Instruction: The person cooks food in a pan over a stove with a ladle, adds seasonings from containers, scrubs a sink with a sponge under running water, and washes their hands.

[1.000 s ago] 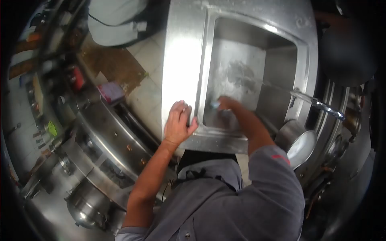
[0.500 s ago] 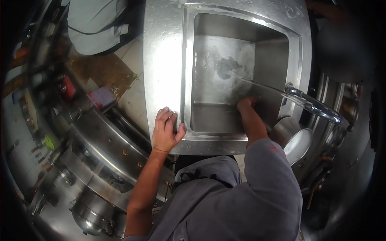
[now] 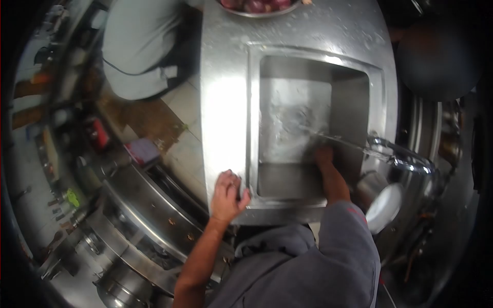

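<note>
My left hand (image 3: 228,197) rests on the steel counter (image 3: 226,143) by its front left corner, fingers laid over the surface with the thumb apart, holding nothing. My right hand (image 3: 322,153) reaches down into the steel sink (image 3: 295,185), low against the right side of the basin. Blur and shadow hide its fingers, so I cannot see whether it holds anything. From the right, a curved chrome faucet (image 3: 411,163) sends a stream of water across the basin near that hand. Wet streaks and a drain (image 3: 300,118) show on the sink floor.
At the counter's far end sits a bowl of red onions (image 3: 257,6). A metal pot (image 3: 382,205) stands right of the sink. A person in a light top (image 3: 138,51) is at the upper left. Steel cooking equipment (image 3: 154,205) lines the left.
The view has shifted, so the sink appears lower and the onion bowl has come into sight. My right hand reaches slightly farther into the basin. My left hand stays on the counter.
</note>
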The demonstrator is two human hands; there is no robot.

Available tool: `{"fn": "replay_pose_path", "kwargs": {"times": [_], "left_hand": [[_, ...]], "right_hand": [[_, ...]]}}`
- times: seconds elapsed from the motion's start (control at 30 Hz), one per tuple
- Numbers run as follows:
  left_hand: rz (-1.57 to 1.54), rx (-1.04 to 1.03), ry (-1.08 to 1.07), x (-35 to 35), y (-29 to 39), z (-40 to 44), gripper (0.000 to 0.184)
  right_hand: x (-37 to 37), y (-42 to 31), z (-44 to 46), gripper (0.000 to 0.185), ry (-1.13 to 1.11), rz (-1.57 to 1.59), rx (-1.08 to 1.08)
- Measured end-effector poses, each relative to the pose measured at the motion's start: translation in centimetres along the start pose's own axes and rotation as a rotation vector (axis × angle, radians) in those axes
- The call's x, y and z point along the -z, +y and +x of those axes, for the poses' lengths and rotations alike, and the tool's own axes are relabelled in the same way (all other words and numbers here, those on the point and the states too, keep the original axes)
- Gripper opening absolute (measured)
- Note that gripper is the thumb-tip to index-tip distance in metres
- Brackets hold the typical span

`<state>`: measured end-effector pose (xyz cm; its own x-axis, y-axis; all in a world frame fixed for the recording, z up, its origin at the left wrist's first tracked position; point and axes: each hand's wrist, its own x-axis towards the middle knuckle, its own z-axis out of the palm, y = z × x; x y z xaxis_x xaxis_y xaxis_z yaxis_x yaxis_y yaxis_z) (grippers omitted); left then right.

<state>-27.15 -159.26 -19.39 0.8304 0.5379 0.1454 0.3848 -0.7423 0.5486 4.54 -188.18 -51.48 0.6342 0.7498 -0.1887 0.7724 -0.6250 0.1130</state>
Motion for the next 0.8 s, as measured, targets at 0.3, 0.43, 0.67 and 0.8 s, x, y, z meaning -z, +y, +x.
{"fn": "replay_pose_path", "kwargs": {"times": [0.3,0.43,0.67,0.8], "left_hand": [[0.055,0.000,-0.039,-0.2,0.6,0.1,0.039],[0.106,-0.022,-0.050,-0.3,0.8,0.3,0.042],[0.120,-0.024,-0.042,-0.5,1.1,0.2,0.042],[0.126,-0.016,-0.031,-0.5,1.3,-0.3,0.042]], "right_hand": [[4.1,-0.3,21.5,0.050,0.076,0.277,-0.717],[6.0,-7.4,21.0,0.047,0.148,0.203,-0.504],[3.6,0.1,22.5,0.038,0.514,0.985,-0.373],[2.8,1.3,25.8,0.033,0.566,1.729,-1.077]]}}
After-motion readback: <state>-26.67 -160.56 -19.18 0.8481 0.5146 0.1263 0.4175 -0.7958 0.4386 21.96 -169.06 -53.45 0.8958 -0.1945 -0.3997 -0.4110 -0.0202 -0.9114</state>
